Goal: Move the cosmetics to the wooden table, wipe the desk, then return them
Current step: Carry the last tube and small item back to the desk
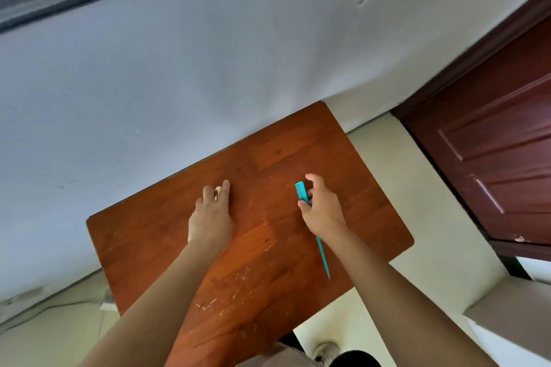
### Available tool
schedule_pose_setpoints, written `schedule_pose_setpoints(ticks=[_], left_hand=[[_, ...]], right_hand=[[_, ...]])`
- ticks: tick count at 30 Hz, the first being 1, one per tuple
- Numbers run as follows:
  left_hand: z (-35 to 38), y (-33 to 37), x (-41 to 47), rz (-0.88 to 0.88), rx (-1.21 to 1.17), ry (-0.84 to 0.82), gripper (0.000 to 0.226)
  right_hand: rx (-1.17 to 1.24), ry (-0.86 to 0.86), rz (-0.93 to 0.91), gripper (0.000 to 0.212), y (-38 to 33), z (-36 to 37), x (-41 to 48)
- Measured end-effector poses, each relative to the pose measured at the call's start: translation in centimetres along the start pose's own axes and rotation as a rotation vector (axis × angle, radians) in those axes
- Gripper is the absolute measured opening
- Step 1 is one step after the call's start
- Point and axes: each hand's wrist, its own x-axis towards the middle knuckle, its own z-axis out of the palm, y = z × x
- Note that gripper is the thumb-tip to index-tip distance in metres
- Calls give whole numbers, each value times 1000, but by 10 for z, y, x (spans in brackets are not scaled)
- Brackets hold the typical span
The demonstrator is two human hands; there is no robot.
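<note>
A room in a home is showing. A scratched wooden table (238, 247) is standing against a pale wall (208, 68), beside a dark panelled door (492, 158).

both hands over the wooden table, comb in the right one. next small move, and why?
Probably lower and release: the right hand grips the teal comb near its toothed end, tail pointing back over the wooden table. The left hand covers a small pale item, too hidden to identify. Whether either already rests on the wood is unclear.
</note>
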Motion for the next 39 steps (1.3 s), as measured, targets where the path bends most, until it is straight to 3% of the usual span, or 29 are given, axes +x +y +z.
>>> schedule_pose_setpoints(ticks=[4, 12, 16, 21, 27, 34, 39], left_hand=[[-11, 42, -13, 110, -41, 3, 68], [-42, 255, -84, 652, -85, 145, 64], [-40, 389, -175, 900, -50, 247, 55], [-11, 536, -309, 1208, -107, 284, 47], [28, 668, -438, 1504, -164, 319, 45], [89, 775, -541, 1745, -172, 228, 43], [152, 865, -615, 1852, -159, 53, 41]], right_hand=[[-149, -8, -80, 47, 30, -30, -23], [-37, 384, 47, 35, 190, -170, -125], [111, 684, 144, 28, 314, -235, -218], [260, 899, 309, 29, 464, -280, -338], [405, 1114, 497, 30, 589, -307, -468], [472, 1214, 679, 31, 692, -311, -558], [437, 1279, 830, 29, 778, -322, -616]])
